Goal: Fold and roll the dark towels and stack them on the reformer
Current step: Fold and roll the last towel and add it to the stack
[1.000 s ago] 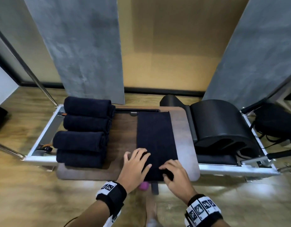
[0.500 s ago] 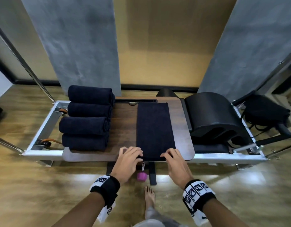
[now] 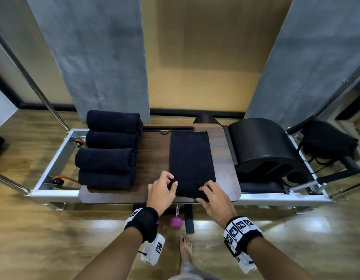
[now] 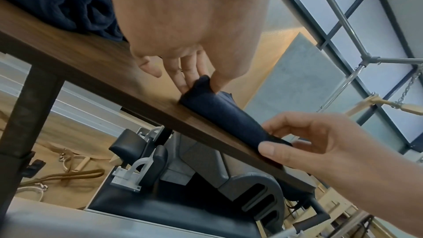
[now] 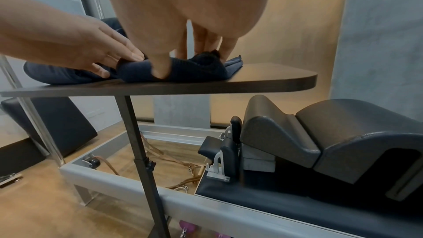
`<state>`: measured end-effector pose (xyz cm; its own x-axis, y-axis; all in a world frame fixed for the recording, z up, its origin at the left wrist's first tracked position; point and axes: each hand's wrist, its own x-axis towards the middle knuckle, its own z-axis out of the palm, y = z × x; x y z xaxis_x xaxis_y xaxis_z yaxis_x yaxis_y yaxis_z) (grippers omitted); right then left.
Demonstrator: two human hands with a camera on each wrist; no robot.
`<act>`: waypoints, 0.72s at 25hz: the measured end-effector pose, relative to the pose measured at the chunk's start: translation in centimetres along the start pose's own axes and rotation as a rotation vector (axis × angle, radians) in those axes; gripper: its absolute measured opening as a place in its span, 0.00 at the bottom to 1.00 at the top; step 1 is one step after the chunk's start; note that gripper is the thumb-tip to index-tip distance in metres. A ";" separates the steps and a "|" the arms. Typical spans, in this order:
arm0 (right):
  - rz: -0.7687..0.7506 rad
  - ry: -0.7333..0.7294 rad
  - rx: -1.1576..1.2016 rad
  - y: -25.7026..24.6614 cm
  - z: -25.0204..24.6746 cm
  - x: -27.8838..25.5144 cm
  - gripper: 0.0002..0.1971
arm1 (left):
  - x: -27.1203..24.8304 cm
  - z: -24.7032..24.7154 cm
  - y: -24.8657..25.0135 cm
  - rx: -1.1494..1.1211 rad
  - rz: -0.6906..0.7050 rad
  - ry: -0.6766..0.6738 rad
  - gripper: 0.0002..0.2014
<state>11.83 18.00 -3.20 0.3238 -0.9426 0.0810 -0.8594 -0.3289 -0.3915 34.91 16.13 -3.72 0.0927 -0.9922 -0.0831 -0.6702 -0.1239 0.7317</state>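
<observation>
We see a dark towel [image 3: 192, 158] folded into a long strip, lying flat on the wooden tabletop [image 3: 154, 158] and running away from both hands. Our left hand [image 3: 162, 190] pinches the strip's near left corner, thumb against fingers [image 4: 183, 71], the edge curled up into a small roll. Our right hand [image 3: 213, 197] pinches the near right corner likewise, its thumb [image 5: 160, 68] pressing into the cloth. The two hands sit apart, one at each near corner. To the left of the left hand, well apart, four rolled towels [image 3: 110, 148] lie stacked on the tabletop. To the right of the right hand, a black arched barrel [image 3: 264, 150] sits on the reformer [image 3: 53, 158], whose metal frame lies below the tabletop.
</observation>
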 end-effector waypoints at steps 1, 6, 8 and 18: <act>-0.004 0.005 -0.019 0.0 0.0 0.2 0.11 | 0.2 0.0 0.0 0.014 -0.005 0.004 0.04; 0.011 -0.067 -0.149 -0.6 -0.7 2.4 0.12 | -0.7 0.2 0.1 0.223 0.234 0.066 0.07; 0.015 -0.120 -0.154 -0.3 -1.0 3.5 0.15 | -1.2 0.5 0.3 0.335 0.286 0.115 0.07; 0.161 -0.187 0.097 0.9 -1.9 6.1 0.11 | -0.1 0.8 1.9 0.603 0.432 -0.101 0.11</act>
<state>12.26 11.84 -1.37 0.2613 -0.9524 -0.1568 -0.8666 -0.1600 -0.4726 33.03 16.01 -2.80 -0.3187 -0.9468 0.0446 -0.9219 0.3206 0.2176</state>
